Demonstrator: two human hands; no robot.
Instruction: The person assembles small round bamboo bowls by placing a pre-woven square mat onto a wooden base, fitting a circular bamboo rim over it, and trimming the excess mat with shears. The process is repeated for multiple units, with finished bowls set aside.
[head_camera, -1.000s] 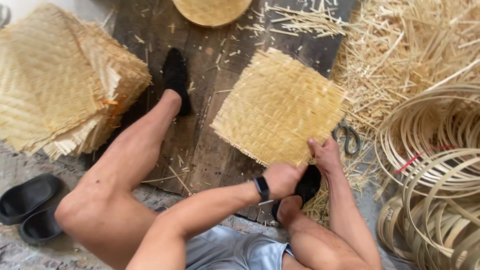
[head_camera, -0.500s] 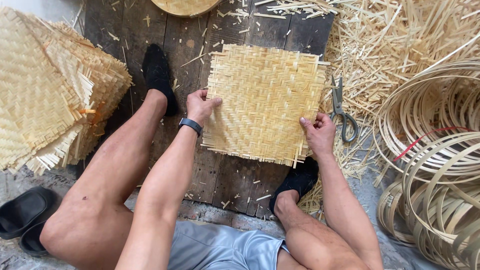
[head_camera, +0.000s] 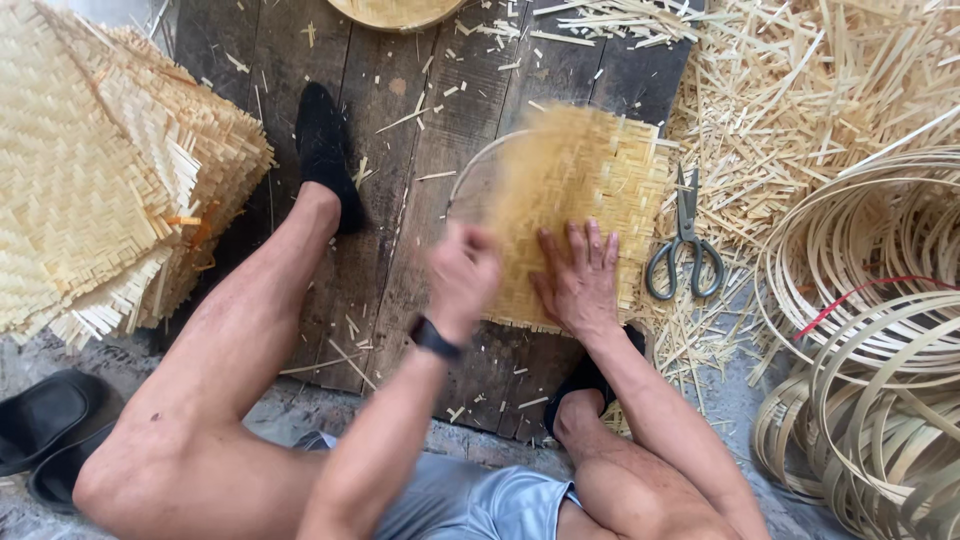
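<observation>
Two hands are working one woven bamboo mat on the dark plank board; the right hand is pressing flat, fingers spread; the left hand (blurred) is gripping its near-left edge; scissors are lying just right.

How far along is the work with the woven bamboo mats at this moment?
Done, by the look of it: a tall stack of woven mats lies at the left. In hand: one woven mat on the wooden board, right hand flat on it, left hand blurred at its edge, where a thin curved strip shows. Left: coiled bamboo strips and loose splints remain at the right; scissors lie untouched.
</observation>
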